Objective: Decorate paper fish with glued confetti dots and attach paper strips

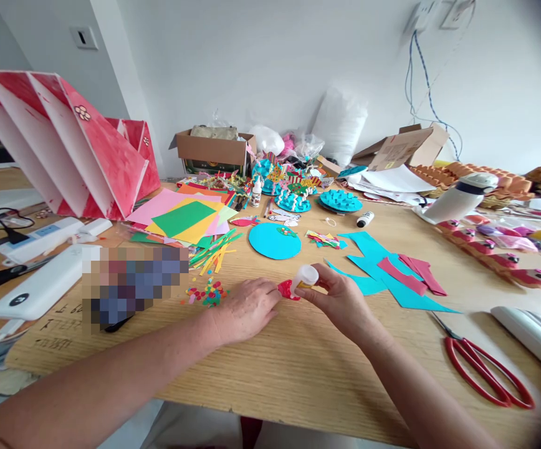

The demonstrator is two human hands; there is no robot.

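Observation:
My right hand (pixel 340 300) grips a small white bottle (pixel 306 276), tipped toward a small red paper piece (pixel 287 289) on the wooden table. The fingers of my left hand (pixel 252 307) are pressed together on the left end of that red piece. Beyond my hands lies a blue paper circle (pixel 275 241) with a small green decoration near its upper right edge. Colourful paper dots (pixel 207 291) are scattered left of my left hand. Blue paper scraps (pixel 374 260) and red paper scraps (pixel 404 274) spread out to the right of my right hand.
Red-handled scissors (pixel 483 369) lie at the front right, near a white case (pixel 532 337). Coloured sheets (pixel 184 219) and paper strips (pixel 214 251) are at left-centre. A white power bank (pixel 41 287) rests left. Decorated blue discs (pixel 340 201) and a cardboard box (pixel 212 149) stand at the back.

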